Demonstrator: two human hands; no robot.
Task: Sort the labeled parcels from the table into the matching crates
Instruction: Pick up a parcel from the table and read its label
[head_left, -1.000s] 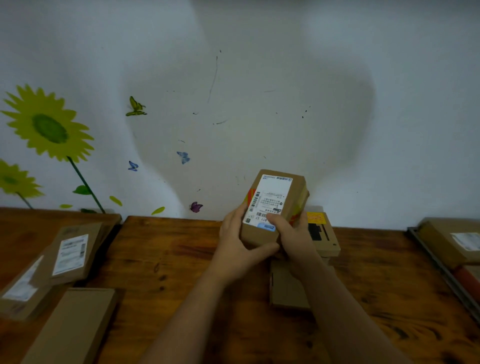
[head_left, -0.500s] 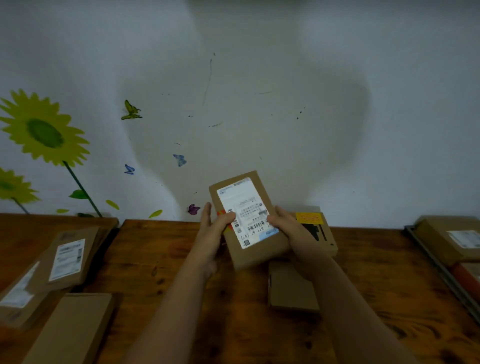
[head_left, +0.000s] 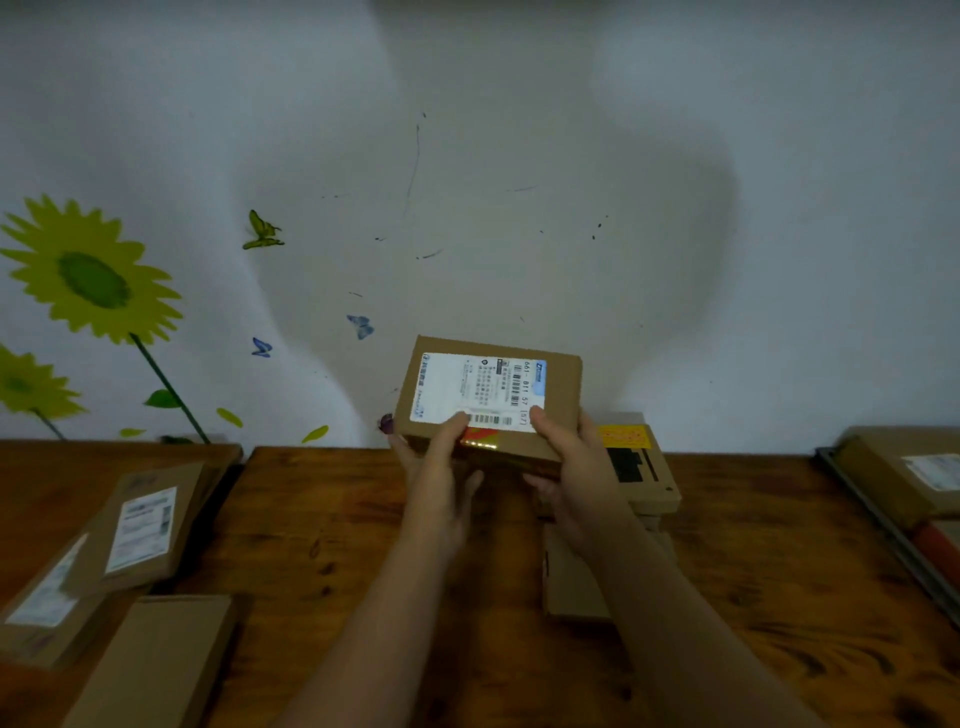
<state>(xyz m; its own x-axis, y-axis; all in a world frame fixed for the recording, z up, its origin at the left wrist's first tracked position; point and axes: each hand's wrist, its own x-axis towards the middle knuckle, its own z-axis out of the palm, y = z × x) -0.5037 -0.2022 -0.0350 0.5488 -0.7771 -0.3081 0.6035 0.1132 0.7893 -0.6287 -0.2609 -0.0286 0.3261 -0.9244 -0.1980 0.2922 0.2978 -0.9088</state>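
Labeled parcel (head_left: 488, 397) between both hands (head_left: 511, 467)

Left hand (head_left: 435, 483): raised, thumb pressed on the near edge of the parcel (head_left: 467, 382), fingers tucked beneath it.
Right hand (head_left: 576, 467): thumb on the same near edge, fingers curled underneath.
Forearms: bare, extended forward, converging on the parcel.

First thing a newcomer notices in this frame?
The brown parcel held up mid-frame with its white label facing the camera, gripped at its near edge by the left hand and right hand. Next comes the yellow sunflower decal on the wall at far left. Below it, labelled flat parcels lie overlapping on the left side of the wooden table.
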